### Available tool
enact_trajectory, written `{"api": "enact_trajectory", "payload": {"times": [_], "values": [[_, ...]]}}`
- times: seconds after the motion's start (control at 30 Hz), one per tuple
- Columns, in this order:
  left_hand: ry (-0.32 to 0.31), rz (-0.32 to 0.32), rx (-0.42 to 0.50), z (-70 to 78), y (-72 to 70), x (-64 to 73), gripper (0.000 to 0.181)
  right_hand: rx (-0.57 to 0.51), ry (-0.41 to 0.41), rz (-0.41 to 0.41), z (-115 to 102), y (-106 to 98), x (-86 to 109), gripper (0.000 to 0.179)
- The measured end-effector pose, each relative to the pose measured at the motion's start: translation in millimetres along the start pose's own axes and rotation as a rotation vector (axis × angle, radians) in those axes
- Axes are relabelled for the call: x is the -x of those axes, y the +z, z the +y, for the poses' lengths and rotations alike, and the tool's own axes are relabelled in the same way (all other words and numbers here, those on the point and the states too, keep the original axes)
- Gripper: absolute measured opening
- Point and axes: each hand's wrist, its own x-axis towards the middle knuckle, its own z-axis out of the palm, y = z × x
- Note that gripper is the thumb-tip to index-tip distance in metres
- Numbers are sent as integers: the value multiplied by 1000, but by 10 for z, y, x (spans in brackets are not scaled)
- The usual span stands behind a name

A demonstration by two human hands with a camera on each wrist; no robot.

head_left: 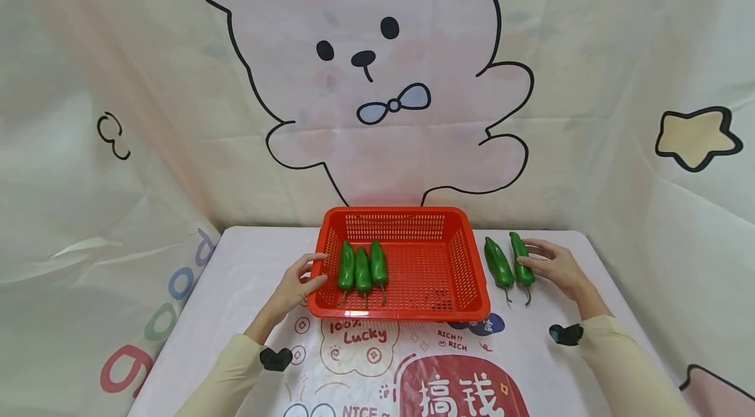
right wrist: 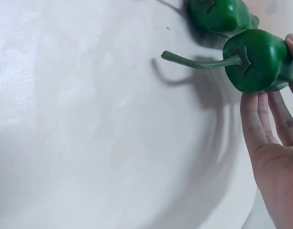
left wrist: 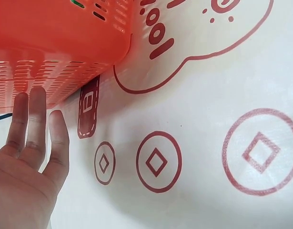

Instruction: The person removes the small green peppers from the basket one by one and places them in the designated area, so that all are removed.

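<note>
My right hand [head_left: 554, 266] grips a long green pepper [head_left: 522, 259] on the right side of the table. The right wrist view shows this pepper [right wrist: 260, 62] stem end first, thumb on one side and fingers on the other. Just left of it lies a second green pepper [head_left: 499, 263]. Three more green peppers [head_left: 362, 269] lie side by side in the left part of a red plastic basket [head_left: 401, 313]. At the basket's left rim is my left hand [head_left: 295, 286]; its extended fingers [left wrist: 36, 114] reach up to the slotted side wall in the left wrist view.
A white table cover [head_left: 448, 371] with red printed words and drawings lies under everything. Behind the table hangs a cloth backdrop [head_left: 366, 141] with a cartoon animal, close to the basket's far rim. Cloth also hangs at both sides.
</note>
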Motion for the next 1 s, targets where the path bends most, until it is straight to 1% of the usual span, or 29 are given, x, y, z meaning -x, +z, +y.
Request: {"api": "enact_trajectory", "payload": {"times": [0.17,0.3,0.47,0.63,0.9,1.0], "values": [[4,5,-3,-4,-1,1,47,-23,15,8,36,20,-21,74],[8,0,-3,-13,-1,1,48,-22,21,19,28,54,-36,74],[3,2,-13,-25,-3,-3,47,2,35,34,35,94,-77,75],[3,4,-1,-21,-3,-1,48,21,50,39,63,122,-114,75],[3,6,-8,-26,1,-4,48,68,43,38,49,154,-123,75],[-1,7,-5,-18,4,-3,49,89,29,36,35,158,-122,72]]}}
